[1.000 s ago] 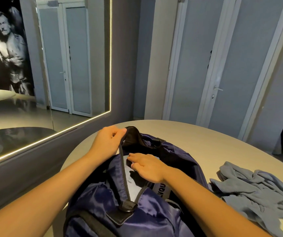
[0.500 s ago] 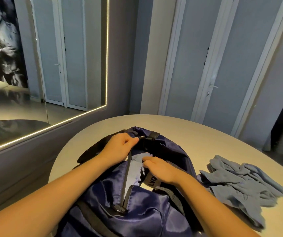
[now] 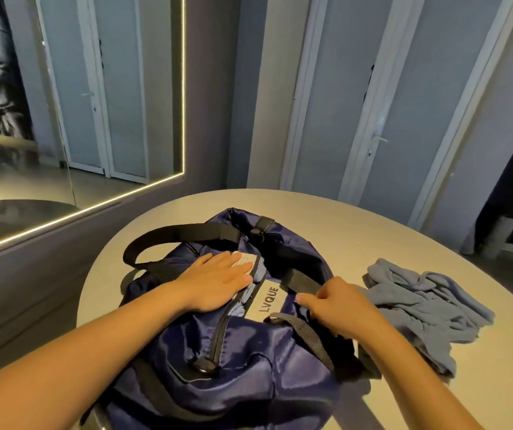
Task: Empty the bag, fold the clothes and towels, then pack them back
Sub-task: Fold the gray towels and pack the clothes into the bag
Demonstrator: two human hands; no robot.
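Saw a pale table with a rounded edge, close to a grey wall. Noted a mirror on the left with a lit strip along its frame, and tall white doors behind the table. Found a grey-blue cloth on the right part of the table, crumpled and not folded, just beside the bag.

Found the bag, dark blue and shiny, lying on the table near its left edge, under both forearms. Noted the zip open along the top, with a pale item showing in the gap; could not tell what kind of thing. Noted a grey label with the letters LVQUE beside the zip, and a black handle lying in a loop on the far left side of the bag. Could not see much of the opening, with the palm across it.

Saw the left hand laid flat on the bag, fingers straight and close together, tips touching the pale item, gripping nothing. Saw the right hand with fingers curled, pinching a black strap between thumb and fingers, just right of the label.
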